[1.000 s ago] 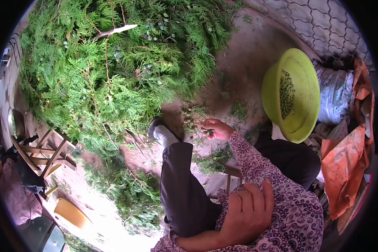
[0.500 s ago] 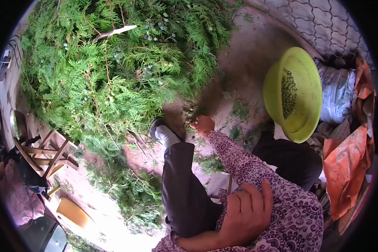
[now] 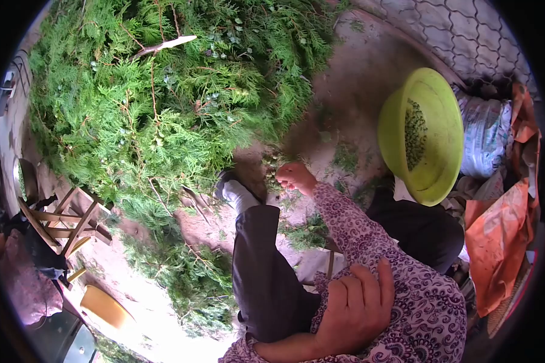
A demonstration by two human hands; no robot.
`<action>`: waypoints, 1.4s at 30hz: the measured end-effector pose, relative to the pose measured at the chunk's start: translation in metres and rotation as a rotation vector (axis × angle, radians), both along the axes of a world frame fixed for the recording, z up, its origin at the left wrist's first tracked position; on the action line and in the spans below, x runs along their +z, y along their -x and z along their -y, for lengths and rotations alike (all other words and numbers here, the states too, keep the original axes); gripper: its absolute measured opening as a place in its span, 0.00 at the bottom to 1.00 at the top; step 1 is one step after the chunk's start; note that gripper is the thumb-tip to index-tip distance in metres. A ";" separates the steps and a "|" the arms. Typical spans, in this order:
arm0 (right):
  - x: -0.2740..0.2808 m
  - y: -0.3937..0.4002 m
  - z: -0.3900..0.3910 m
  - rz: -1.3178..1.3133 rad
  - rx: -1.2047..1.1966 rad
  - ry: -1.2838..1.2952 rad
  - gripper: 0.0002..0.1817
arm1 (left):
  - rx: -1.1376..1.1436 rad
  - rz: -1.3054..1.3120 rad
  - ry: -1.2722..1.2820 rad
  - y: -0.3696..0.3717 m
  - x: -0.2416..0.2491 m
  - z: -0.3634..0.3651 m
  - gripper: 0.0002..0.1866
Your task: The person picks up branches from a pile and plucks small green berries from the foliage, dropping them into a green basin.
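"where are the cones (image 3: 270,175)?"
"on the ground (image 3: 345,97), just left of the right hand (image 3: 297,176)."
"its grip?"
"curled in; can't tell if it's clamped on any. the left hand (image 3: 356,302) lies spread on the sleeve (image 3: 366,233)."

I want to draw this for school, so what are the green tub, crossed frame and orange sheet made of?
Green tub: probably plastic, smooth, evenly coloured.

Crossed frame: looks like wood, with brown, straight slats.

Orange sheet: maybe plastic or cloth; it's creased and limp, but its weave is too small to tell.
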State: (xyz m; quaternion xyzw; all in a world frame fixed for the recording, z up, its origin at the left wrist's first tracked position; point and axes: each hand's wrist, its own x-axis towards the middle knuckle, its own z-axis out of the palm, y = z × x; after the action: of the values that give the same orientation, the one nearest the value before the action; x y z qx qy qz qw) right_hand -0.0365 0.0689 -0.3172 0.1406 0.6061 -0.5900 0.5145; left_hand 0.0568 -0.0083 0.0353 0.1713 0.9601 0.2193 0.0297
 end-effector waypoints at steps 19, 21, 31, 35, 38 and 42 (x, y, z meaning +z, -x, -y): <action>0.124 0.053 -0.123 -0.887 -0.309 -0.838 0.12 | -0.017 -0.008 -0.054 -0.003 0.006 0.006 0.16; 0.156 0.072 -0.186 -1.231 -0.147 -1.266 0.14 | -0.031 -0.011 -0.068 -0.003 0.008 0.006 0.16; 0.116 0.077 -0.115 -1.488 0.119 -0.990 0.15 | -0.027 -0.009 -0.067 -0.004 0.004 0.006 0.16; 0.060 0.054 -0.016 -1.434 0.188 -0.459 0.14 | -0.023 0.010 -0.055 -0.002 0.004 0.006 0.16; 0.028 0.029 0.028 -1.212 0.482 -0.444 0.17 | -0.006 -0.002 -0.053 -0.003 0.002 0.007 0.16; -0.005 0.019 0.044 -1.004 0.594 -0.609 0.22 | 0.037 0.004 -0.031 -0.001 0.005 0.007 0.15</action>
State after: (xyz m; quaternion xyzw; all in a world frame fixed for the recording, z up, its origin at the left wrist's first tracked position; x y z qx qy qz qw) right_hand -0.0551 0.0249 -0.3219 -0.1854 0.9255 -0.2188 0.2474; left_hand 0.0573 -0.0154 0.0398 0.1537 0.9594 0.2351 0.0248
